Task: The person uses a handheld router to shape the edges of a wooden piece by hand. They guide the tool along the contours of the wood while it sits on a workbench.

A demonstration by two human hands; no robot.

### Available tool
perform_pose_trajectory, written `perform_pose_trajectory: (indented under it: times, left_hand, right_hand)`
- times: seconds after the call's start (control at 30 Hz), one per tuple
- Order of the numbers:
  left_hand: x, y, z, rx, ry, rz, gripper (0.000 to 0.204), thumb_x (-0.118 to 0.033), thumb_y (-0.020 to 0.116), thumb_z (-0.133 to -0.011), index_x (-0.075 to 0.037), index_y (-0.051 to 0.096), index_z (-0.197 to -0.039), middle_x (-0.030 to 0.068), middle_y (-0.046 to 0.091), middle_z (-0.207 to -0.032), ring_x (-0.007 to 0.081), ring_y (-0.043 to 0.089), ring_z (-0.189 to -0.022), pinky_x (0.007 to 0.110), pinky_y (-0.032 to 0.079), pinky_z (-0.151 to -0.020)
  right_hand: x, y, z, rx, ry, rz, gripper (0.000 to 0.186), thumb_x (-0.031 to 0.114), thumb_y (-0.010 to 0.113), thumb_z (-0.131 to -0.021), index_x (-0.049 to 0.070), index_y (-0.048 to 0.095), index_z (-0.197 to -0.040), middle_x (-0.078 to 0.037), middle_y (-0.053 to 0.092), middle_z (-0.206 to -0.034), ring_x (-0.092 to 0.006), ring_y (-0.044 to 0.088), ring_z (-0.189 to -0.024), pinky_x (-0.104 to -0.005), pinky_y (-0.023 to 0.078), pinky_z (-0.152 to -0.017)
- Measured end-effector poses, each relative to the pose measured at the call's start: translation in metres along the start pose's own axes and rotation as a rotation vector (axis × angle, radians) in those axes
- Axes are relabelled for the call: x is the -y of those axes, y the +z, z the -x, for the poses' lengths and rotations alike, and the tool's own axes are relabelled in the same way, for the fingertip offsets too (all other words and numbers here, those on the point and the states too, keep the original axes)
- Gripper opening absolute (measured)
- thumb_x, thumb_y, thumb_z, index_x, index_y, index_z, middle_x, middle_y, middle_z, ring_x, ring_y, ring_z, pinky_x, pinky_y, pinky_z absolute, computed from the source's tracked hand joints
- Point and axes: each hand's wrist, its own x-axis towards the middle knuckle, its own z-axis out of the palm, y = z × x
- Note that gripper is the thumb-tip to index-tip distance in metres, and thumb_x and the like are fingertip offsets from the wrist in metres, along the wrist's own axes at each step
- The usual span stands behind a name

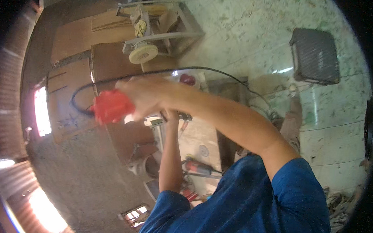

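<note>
Spreading across the top right is a pale speckled floor (247, 32), w/ a dark ribbed mat (315, 55) lying on it. Upper centre stands a metal frame machine (156, 29) carrying a cream buffing wheel (143, 53). Below it a cluttered table (202, 137) bears a red-bodied power tool (199, 167). A black cable (196, 69) arcs over the arms. The person's right hand (144, 96) is closed, fingers curled round a red rag (112, 107), which bulges out at the hand's left side, touching it. The left hand (172, 114) is mostly hidden behind the right forearm; can't tell its grip or what it holds.
</note>
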Motion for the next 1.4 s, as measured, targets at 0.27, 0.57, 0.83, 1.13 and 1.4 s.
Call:
perform_pose_trajectory:
  times: [0.27, 0.57, 0.83, 1.13, 1.4]
  left_hand:
    - [-0.057, -0.017, -0.027, 0.085, 0.011, 0.368, 0.053, -0.028, 0.058, -0.101, 0.004, 0.048, -0.142, 0.0313, 0.047, -0.144, 0.0474, 0.045, -0.132, 0.054, 0.030, -0.116]
    - [-0.154, -0.065, -0.033, -0.034, 0.003, 0.747, 0.102, -0.040, 0.093, -0.072, 0.003, 0.042, -0.151, 0.0248, 0.055, -0.144, 0.0408, 0.052, -0.137, 0.047, 0.039, -0.116]
    - [-0.134, -0.089, -0.030, -0.052, 0.065, 0.518, 0.080, -0.036, 0.092, -0.073, 0.004, 0.058, -0.134, 0.0226, 0.070, -0.122, 0.0370, 0.069, -0.116, 0.045, 0.053, -0.100]
    - [-0.147, -0.089, -0.033, 0.020, -0.072, 0.615, 0.073, -0.030, 0.085, -0.084, 0.006, 0.055, -0.139, 0.0287, 0.068, -0.129, 0.0460, 0.063, -0.125, 0.048, 0.052, -0.103]
    - [-0.123, -0.091, -0.035, 0.068, -0.046, 0.705, 0.049, -0.011, 0.078, -0.090, 0.006, 0.061, -0.133, 0.0264, 0.073, -0.124, 0.0343, 0.070, -0.121, 0.041, 0.055, -0.101]
  right_hand:
    - [0.023, 0.005, 0.006, -0.056, -0.112, 0.267, 0.072, 0.027, 0.083, -0.065, 0.009, 0.063, -0.131, -0.018, 0.072, -0.115, -0.0344, 0.071, -0.105, -0.0433, 0.054, -0.094]
    - [0.020, -0.010, 0.011, -0.073, 0.077, 0.359, 0.077, 0.031, 0.088, -0.064, 0.011, 0.061, -0.134, -0.015, 0.073, -0.120, -0.0350, 0.071, -0.109, -0.0428, 0.055, -0.098]
    - [0.021, 0.007, 0.011, -0.105, 0.065, 0.334, 0.084, 0.029, 0.089, -0.064, 0.011, 0.058, -0.141, -0.013, 0.074, -0.122, -0.0301, 0.072, -0.110, -0.0402, 0.055, -0.098]
    - [0.013, 0.004, 0.010, -0.102, 0.085, 0.323, 0.091, 0.031, 0.089, -0.062, 0.011, 0.056, -0.144, -0.017, 0.073, -0.124, -0.0356, 0.072, -0.112, -0.0426, 0.055, -0.100]
    - [0.016, 0.005, 0.008, -0.072, 0.115, 0.302, 0.089, 0.029, 0.088, -0.062, 0.009, 0.056, -0.143, -0.016, 0.074, -0.121, -0.0323, 0.073, -0.110, -0.0402, 0.055, -0.099]
